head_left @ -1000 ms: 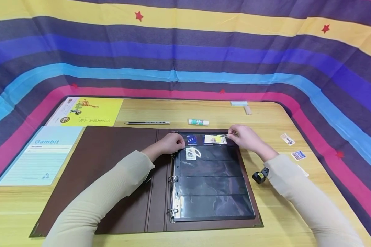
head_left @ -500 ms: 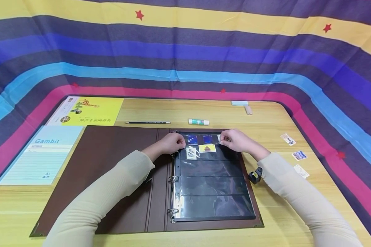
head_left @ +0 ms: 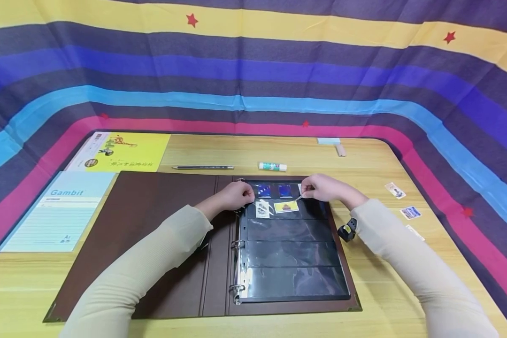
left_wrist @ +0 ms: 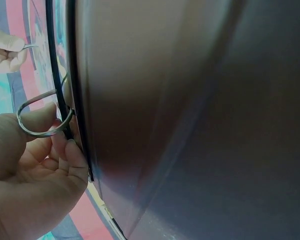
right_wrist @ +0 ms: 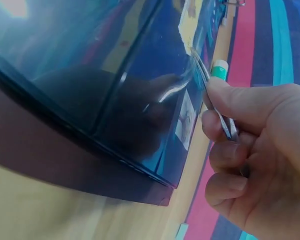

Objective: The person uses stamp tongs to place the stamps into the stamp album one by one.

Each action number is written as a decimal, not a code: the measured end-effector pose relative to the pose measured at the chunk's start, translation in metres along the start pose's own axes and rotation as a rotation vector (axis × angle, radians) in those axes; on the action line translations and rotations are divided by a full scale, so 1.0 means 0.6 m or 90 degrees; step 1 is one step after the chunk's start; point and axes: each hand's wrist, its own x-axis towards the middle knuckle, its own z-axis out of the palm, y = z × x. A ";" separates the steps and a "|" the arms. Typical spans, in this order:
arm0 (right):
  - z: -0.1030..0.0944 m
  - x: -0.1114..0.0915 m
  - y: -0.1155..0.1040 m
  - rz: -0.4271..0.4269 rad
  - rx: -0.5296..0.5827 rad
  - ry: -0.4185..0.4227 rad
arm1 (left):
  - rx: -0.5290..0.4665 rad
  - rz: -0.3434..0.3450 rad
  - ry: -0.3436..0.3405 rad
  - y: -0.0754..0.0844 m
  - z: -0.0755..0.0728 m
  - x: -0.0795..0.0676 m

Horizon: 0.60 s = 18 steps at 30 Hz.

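My right hand grips metal tweezers, their tips at the right end of a yellow stamp. This stamp lies slightly tilted over the second row of a black, clear-pocketed album page, right of a white stamp. Two blue stamps sit in the top row, and a pale stamp there is partly covered by the right hand in the head view. At the page's upper left, my left hand pinches the page edge beside a metal binder ring.
The brown binder cover lies open to the left. Beyond it are a pencil, a glue stick and an eraser. Notebooks lie far left. Loose stamps lie on the table at right.
The yellow stamp has moved with the tweezers from over the top row down and left to the second row, then slightly right, tilting. The left hand has stayed at the page edge.
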 end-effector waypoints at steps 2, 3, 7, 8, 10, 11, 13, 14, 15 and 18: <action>-0.002 0.003 0.002 -0.004 0.011 -0.013 | 0.000 -0.001 -0.001 -0.001 0.000 0.000; -0.003 0.004 0.003 0.002 0.018 -0.021 | -0.001 -0.001 -0.001 -0.002 0.001 0.001; -0.009 0.007 0.003 0.039 0.044 -0.060 | 0.004 -0.001 0.001 -0.002 0.001 0.001; -0.010 0.007 0.003 0.047 0.050 -0.071 | 0.006 -0.001 0.002 -0.002 0.001 0.001; -0.012 0.008 0.003 0.058 0.058 -0.089 | 0.009 -0.001 0.003 -0.001 0.001 0.001; -0.013 0.009 0.004 0.060 0.061 -0.098 | 0.009 -0.001 0.003 -0.001 0.001 0.001; -0.014 0.010 0.005 0.061 0.068 -0.110 | 0.010 0.000 0.002 -0.001 0.001 0.000; -0.014 0.010 0.006 0.060 0.071 -0.114 | 0.010 -0.001 0.001 -0.001 0.001 0.000; -0.014 0.010 0.007 0.059 0.074 -0.114 | 0.010 0.000 0.001 -0.001 0.001 -0.001; -0.015 0.006 0.009 0.068 0.075 -0.097 | 0.008 0.000 0.001 -0.002 0.002 -0.001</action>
